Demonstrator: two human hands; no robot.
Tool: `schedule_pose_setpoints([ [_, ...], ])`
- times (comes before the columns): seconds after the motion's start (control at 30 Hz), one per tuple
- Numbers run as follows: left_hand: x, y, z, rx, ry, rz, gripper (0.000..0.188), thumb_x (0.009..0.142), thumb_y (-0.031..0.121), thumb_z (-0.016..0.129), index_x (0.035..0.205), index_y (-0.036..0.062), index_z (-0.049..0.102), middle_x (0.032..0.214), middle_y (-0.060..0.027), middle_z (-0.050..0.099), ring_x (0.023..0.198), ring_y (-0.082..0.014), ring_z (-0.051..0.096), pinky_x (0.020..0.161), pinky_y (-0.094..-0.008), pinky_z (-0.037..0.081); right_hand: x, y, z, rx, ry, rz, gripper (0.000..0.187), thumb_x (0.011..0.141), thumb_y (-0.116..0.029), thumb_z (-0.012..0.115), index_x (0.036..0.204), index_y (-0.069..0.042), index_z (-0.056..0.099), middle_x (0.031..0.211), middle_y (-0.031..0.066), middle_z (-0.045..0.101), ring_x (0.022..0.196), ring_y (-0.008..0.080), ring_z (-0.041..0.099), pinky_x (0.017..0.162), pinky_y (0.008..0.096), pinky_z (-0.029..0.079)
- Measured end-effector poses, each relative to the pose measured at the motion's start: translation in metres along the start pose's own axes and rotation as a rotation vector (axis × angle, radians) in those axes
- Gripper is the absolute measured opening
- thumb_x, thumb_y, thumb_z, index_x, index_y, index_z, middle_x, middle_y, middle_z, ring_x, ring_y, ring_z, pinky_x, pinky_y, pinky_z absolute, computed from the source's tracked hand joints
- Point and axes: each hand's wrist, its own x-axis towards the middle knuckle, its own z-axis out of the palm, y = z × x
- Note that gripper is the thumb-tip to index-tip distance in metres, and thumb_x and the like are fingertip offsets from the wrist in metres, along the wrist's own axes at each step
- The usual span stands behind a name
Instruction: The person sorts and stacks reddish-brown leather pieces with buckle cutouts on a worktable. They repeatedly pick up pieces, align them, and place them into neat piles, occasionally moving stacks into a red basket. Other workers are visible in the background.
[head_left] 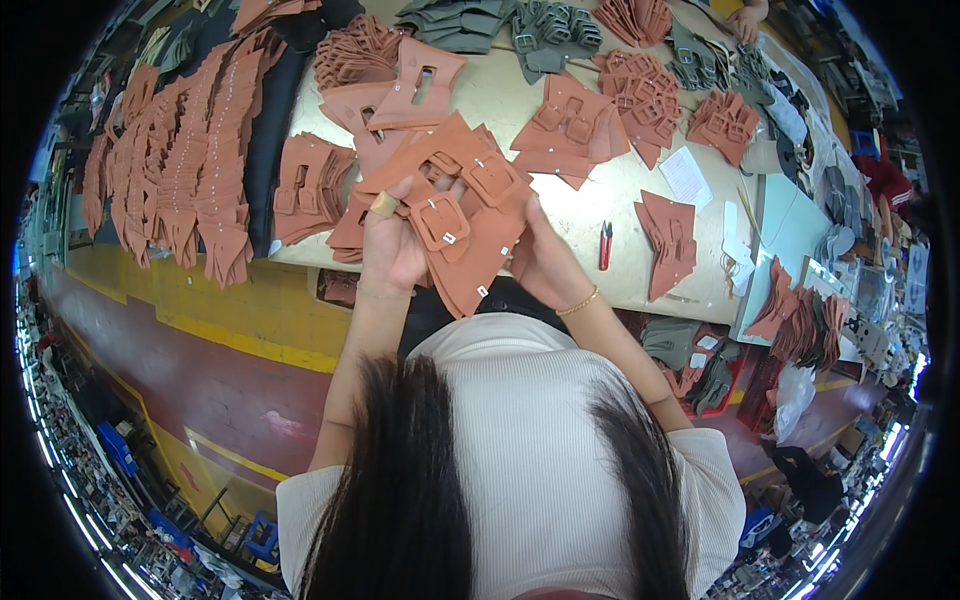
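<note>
Between my hands, above the table's near edge, I hold a few brown shoe upper pieces point(480, 247) with covered buckles on their straps. My left hand point(393, 245) grips their left side, its thumb near a buckle point(438, 222); a tan band wraps one of its digits. On the right edge my right hand point(545, 255) is closed around the pieces, its fingers partly hidden behind them. Small white tags sit on the lower part. Beyond lie loose cut-out brown pieces point(418, 85), and a stack of similar pieces point(305, 190) is on the left.
Red-handled thread snips point(606, 246) and more brown pieces point(667, 243) lie to the right on the table point(575, 215). Long rows of brown pieces point(180, 160) hang at left. Dark green buckled pieces point(555, 38) are at the back. Another person's hand point(748, 20) shows at the far right.
</note>
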Motion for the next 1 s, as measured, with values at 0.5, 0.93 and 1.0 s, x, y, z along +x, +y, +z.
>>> schedule_pose_setpoints([
  [0.5,0.007,0.007,-0.005,0.09,0.01,0.054,0.057,0.092,0.015,0.048,0.143,0.0016,0.028,0.143,-0.0167,0.036,0.133,-0.0313,0.037,0.106,-0.0475,0.038,-0.001,-0.002,0.02,0.085,-0.162,-0.041,0.061,0.101,-0.049,0.023,0.148,-0.009,0.019,0.144,0.0075,0.038,0.133,0.0222,0.038,0.109,0.0402,0.035],
  [0.93,-0.008,-0.012,0.009,0.504,0.037,0.237,0.057,0.087,0.007,0.053,0.14,0.0006,0.031,0.139,-0.0196,0.041,0.134,-0.0367,0.036,0.106,-0.0484,0.04,0.004,0.005,0.01,0.08,-0.016,0.052,0.041,0.102,-0.023,0.041,0.137,-0.003,0.036,0.132,0.0074,0.049,0.121,0.0173,0.049,0.104,0.0341,0.041],
  [1.0,-0.008,-0.013,0.009,0.511,0.055,0.242,0.056,0.089,0.01,0.053,0.139,0.0004,0.031,0.14,-0.02,0.041,0.134,-0.037,0.036,0.106,-0.049,0.039,0.002,0.005,0.01,0.076,-0.008,0.04,0.04,0.102,-0.021,0.041,0.137,-0.003,0.036,0.132,0.0075,0.048,0.121,0.017,0.049,0.103,0.0339,0.042],
])
